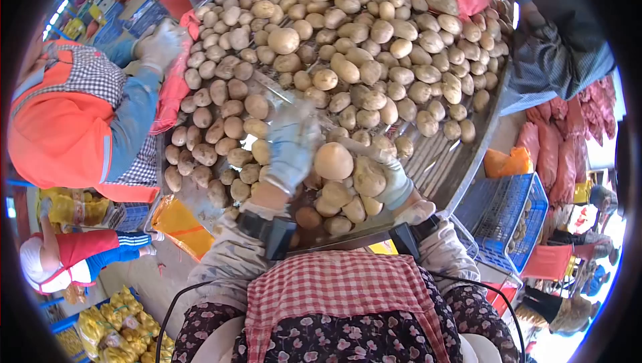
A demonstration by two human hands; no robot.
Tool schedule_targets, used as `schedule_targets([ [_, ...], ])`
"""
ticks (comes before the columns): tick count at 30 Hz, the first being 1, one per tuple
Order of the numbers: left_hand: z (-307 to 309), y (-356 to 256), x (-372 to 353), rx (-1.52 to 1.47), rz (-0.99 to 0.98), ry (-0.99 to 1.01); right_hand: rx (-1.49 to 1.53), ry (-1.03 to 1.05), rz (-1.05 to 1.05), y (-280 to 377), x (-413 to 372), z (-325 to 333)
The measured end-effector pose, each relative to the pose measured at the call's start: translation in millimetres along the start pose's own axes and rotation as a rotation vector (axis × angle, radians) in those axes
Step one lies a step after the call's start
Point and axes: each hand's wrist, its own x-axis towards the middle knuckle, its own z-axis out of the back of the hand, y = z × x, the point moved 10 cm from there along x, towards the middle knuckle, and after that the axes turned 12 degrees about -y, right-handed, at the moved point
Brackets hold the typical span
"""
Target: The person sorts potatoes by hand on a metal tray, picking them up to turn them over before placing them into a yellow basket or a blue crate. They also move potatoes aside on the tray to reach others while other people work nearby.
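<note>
Potatoes cover a slatted metal sorting table in front of me. My left hand, in a pale blue glove, reaches over the potatoes left of centre; its fingers are smeared by motion. My right hand, also gloved, curls around a large potato near the front edge. A round, light-brown potato shows between my two hands, above a small cluster of potatoes close to my apron. Darker potatoes lie in a group left of my left hand.
A person in an orange vest stands at the table's left side beside a pink mesh bag. Another person's dark sleeve is at the right. Blue crates stand right of the table, and yellow bags at lower left.
</note>
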Motion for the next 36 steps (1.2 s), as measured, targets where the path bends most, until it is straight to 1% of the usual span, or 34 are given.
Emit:
schedule_targets([
  [1, 11, 22, -11, 0.058, 0.164, 0.05, 0.044, 0.064, -0.015, -3, 0, 2],
  [2, 21, 36, -30, 0.383, 0.04, 0.088, 0.049, 0.059, -0.008, -4, -1, 3],
  [3, 27, 46, -52, 0.709, -0.088, 0.126, 0.147, 0.086, -0.052, -8, -3, 0],
  [4, 36, 39, -69, 0.709, -0.09, 0.136, 0.246, 0.113, -0.1, -14, -5, -2],
  [5, 39, 26, -86, 0.636, -0.139, 0.203, 0.251, 0.111, -0.103, -16, -5, 0],
  [6, 38, 17, -95, 0.562, -0.189, 0.267, 0.399, 0.27, -0.172, -16, -11, -13],
  [7, 33, 19, -97, 0.563, -0.193, 0.272, 0.547, 0.43, -0.237, -15, -18, -24],
  [8, 34, 20, -96, 0.241, -0.054, 0.156, 0.553, 0.429, -0.236, -19, -16, -23],
  [9, 33, 21, -96, -0.08, 0.087, 0.035, 0.5, 0.362, -0.228, -26, -10, -17],
  [10, 11, -16, -83, -0.6, 0.527, 0.26, 0.447, 0.295, -0.221, -34, -7, -12],
  [11, 5, -19, -79, -0.539, 0.272, 0.221, 0.447, 0.295, -0.221, -35, -9, -15],
  [13, -8, -28, -65, -0.593, 0.203, 0.281, 0.233, -0.008, -0.168, -43, -7, 7],
  [14, -12, -23, -57, -0.597, 0.198, 0.287, 0.236, -0.045, -0.168, -45, -6, 9],
  [15, -24, -26, -53, -0.665, 0.19, 0.407, 0.237, -0.048, -0.158, -42, -8, 10],
  [16, -33, -31, -55, -0.73, 0.185, 0.532, 0.11, -0.048, -0.157, -42, -13, 10],
  [17, -32, -32, -57, -0.735, 0.187, 0.544, -0.015, -0.051, -0.158, -43, -20, 10],
  [18, -28, -35, -53, -0.818, 0.335, 0.538, 0.057, 0.008, -0.128, -36, -25, -11],
  [19, -28, -35, -51, -0.898, 0.478, 0.531, 0.062, 0.005, -0.116, -36, -24, -14],
  [20, -32, -12, -49, -0.996, 0.407, 0.357, 0.239, 0.015, -0.123, -33, -23, -18],
  [21, -35, 11, -53, -0.927, 0.56, 0.265, 0.415, 0.029, -0.124, -30, -24, -21],
  [22, -17, 3, -46, -0.571, 0.313, 0.242, 0.489, 0.044, -0.078, -26, -25, -21],
  [23, 0, -13, -44, -0.219, 0.061, 0.203, 0.492, 0.043, -0.054, -22, -28, -19],
  [24, -2, -34, -59, -0.042, -0.147, 0.295, 0.542, 0.006, 0.026, -13, -30, -12],
  [25, -19, -44, -90, 0.162, -0.349, 0.547, 0.595, -0.032, 0.102, -6, -34, -4],
  [26, -14, -44, -104, 0.174, -0.359, 0.569, 0.602, 0.086, 0.059, -4, -42, -4],
  [27, -13, -40, -113, 0.187, -0.37, 0.59, 0.609, 0.084, 0.078, -4, -46, 4],
  [28, -13, -26, -115, 0.178, -0.387, 0.599, 0.574, 0.014, 0.134, -3, -49, 16],
  [29, -7, 0, -111, 0.374, -0.448, 0.531, 0.539, -0.058, 0.191, -4, -55, 27],
  [30, 0, 7, -101, 0.565, -0.505, 0.451, 0.518, -0.052, 0.234, -2, -66, 26],
  [31, 0, 7, -99, 0.55, -0.521, 0.45, 0.516, -0.057, 0.254, -3, -71, 35],
  [33, 3, 18, -90, 0.45, -0.328, 0.438, 0.606, 0.097, 0.314, -1, -88, 48],
  [34, 2, 14, -88, 0.366, -0.314, 0.381, 0.524, -0.1, 0.373, -2, -100, 68],
  [35, -3, 8, -96, 0.336, -0.333, 0.404, 0.582, -0.035, 0.36, 0, -117, 68],
  [36, -4, -16, -103, 0.287, -0.441, 0.412, 0.626, -0.139, 0.423, 2, -135, 83],
])
